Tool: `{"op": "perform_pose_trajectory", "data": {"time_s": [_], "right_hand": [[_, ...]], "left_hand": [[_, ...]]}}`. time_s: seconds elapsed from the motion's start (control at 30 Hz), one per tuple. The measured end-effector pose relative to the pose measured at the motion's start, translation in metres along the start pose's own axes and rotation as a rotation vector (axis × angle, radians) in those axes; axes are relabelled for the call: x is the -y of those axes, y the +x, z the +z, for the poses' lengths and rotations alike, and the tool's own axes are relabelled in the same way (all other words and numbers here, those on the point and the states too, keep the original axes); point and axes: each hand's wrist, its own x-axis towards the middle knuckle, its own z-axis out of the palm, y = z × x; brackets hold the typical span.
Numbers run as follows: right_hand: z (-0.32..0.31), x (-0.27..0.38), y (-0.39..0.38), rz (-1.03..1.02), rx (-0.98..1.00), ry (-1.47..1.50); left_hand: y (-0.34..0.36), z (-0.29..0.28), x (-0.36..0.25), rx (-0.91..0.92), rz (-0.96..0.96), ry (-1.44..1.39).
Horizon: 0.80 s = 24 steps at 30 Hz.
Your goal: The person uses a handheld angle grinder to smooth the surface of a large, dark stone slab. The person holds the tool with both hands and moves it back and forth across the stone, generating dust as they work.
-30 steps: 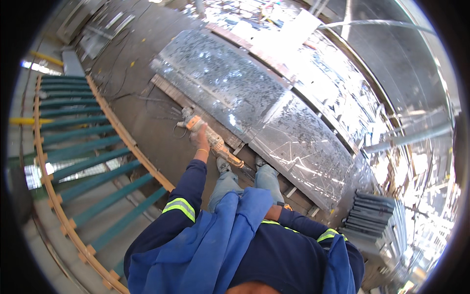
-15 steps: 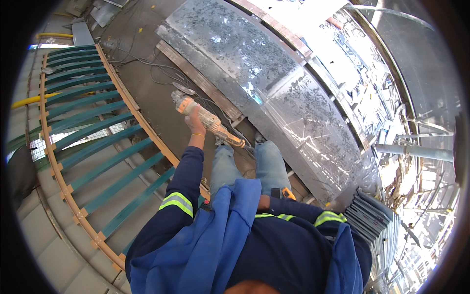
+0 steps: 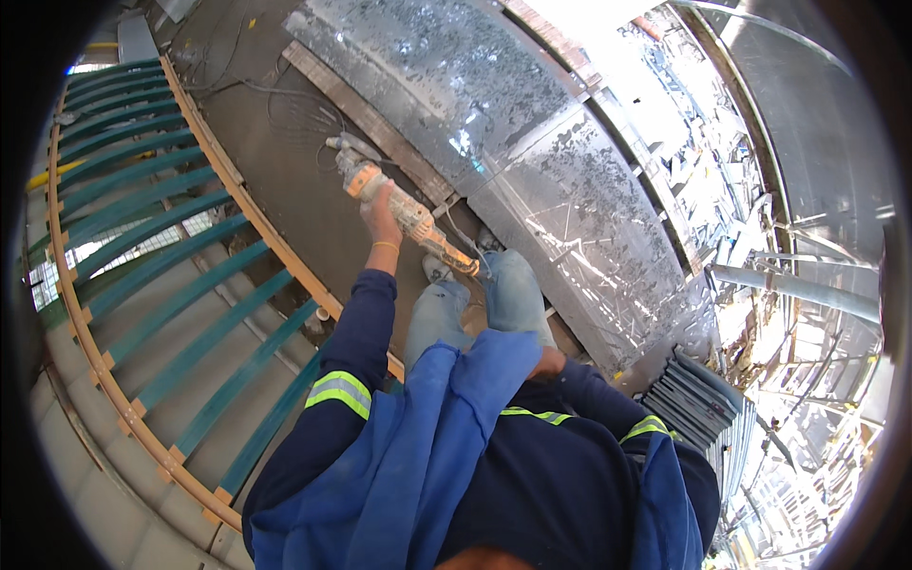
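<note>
My left hand (image 3: 382, 217) is closed round the body of a dusty orange-and-grey power tool (image 3: 426, 231), which looks like an angle grinder with its head toward the upper left and a cable at its lower right end. The tool hangs over my legs, beside a long grey metal sheet (image 3: 570, 218) that rests on wooden planks (image 3: 370, 123). My right hand (image 3: 547, 363) is at my waist next to a blue cloth (image 3: 427, 418) hanging over my front; its fingers are hidden.
A slatted rack of teal strips on wooden rails (image 3: 152, 247) runs along my left. Loose cables (image 3: 228, 87) lie on the floor ahead. A stack of grey panels (image 3: 691, 404) stands at lower right. A metal pipe (image 3: 788, 290) and sunlit clutter fill the far right.
The view has tilted and shifted, so the sheet and rack sit higher. My left hand with the tool has moved up in the picture. My right hand remains at my waist.
</note>
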Motion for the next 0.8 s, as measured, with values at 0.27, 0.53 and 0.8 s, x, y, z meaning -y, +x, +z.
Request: {"op": "perform_pose_trajectory", "data": {"time_s": [0.27, 0.53, 0.8], "right_hand": [[0.093, -0.142, 0.034, -0.009, 0.017, -0.203], [0.149, -0.183, 0.051, 0.018, 0.025, -0.146], [0.157, -0.151, 0.006, 0.072, -0.003, -0.121]], "left_hand": [[0.005, -0.028, -0.010, -0.030, 0.013, 0.062], [0.008, -0.032, 0.004, -0.056, -0.003, 0.046], [-0.011, -0.060, 0.023, -0.087, -0.035, 0.087]]}}
